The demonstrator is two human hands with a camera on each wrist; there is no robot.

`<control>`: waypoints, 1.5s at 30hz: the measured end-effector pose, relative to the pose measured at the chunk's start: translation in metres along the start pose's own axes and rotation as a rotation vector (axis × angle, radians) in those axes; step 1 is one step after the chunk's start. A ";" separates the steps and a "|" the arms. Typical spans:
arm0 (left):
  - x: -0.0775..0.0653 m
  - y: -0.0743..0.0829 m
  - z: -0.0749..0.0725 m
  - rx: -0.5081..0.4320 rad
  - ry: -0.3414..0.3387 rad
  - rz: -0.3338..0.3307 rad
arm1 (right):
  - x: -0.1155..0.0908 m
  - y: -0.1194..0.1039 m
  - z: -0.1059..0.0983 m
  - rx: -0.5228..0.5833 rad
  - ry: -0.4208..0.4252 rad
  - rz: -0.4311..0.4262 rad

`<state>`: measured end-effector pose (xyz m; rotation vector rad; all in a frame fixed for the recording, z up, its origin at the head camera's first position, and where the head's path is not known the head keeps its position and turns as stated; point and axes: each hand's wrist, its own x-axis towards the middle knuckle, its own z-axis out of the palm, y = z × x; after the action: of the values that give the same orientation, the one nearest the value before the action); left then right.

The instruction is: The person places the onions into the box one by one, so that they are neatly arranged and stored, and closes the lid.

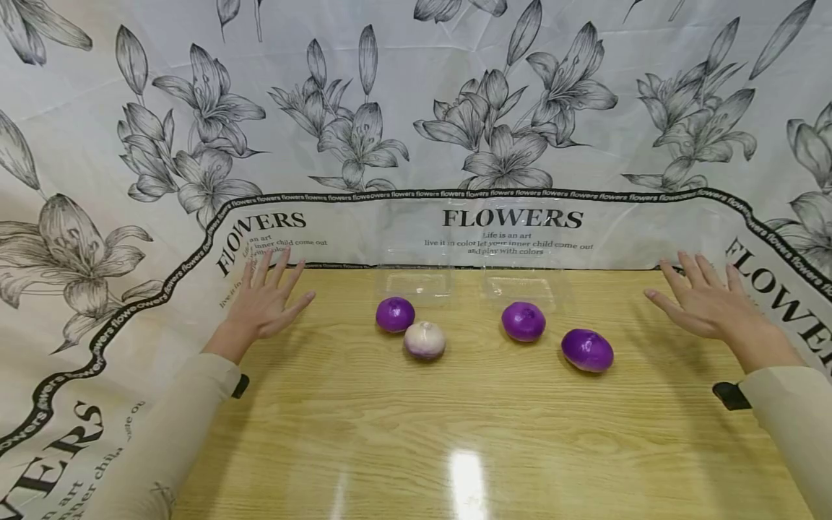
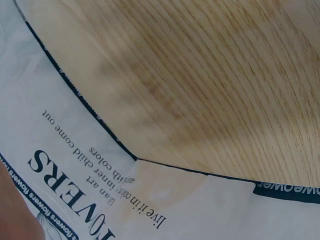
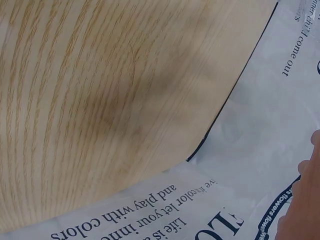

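My left hand (image 1: pixel 264 302) is held at the table's left side, fingers spread and straight, holding nothing. On the opposite side my right hand (image 1: pixel 708 302) is spread the same way, also without anything in it. Between them lie a glossy purple, round turnip-like vegetable (image 1: pixel 395 315) and a whitish one with a purplish underside, the pale turnip (image 1: pixel 425 341), close together. Farther right are a second purple vegetable (image 1: pixel 523 321) and a third purple vegetable (image 1: pixel 588 351). In each wrist view only an edge of the left hand (image 2: pixel 15 210) or right hand (image 3: pixel 302 205) shows.
Two clear plastic boxes, a left box (image 1: pixel 414 285) and a right box (image 1: pixel 520 289), stand at the back of the wooden table (image 1: pixel 390 433). A white flower-printed cloth (image 1: pixel 364 224) hangs behind and along the sides. Light glares off the table's front.
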<state>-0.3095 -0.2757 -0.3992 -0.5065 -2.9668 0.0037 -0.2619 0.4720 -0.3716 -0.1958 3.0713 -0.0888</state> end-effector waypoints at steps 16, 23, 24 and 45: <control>0.005 0.005 0.002 0.002 -0.002 0.007 | -0.002 -0.008 0.002 -0.013 0.022 -0.001; 0.011 0.009 0.006 -0.036 0.001 0.021 | -0.004 -0.014 0.002 -0.015 0.024 0.003; 0.011 0.010 0.007 -0.035 0.002 0.020 | -0.004 -0.015 0.002 -0.014 0.029 0.000; 0.018 0.023 0.003 -0.047 0.030 0.032 | 0.006 -0.043 -0.005 -0.032 0.079 -0.060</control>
<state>-0.3193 -0.2483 -0.3999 -0.5550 -2.9356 -0.0706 -0.2628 0.4290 -0.3646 -0.2938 3.1478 -0.0515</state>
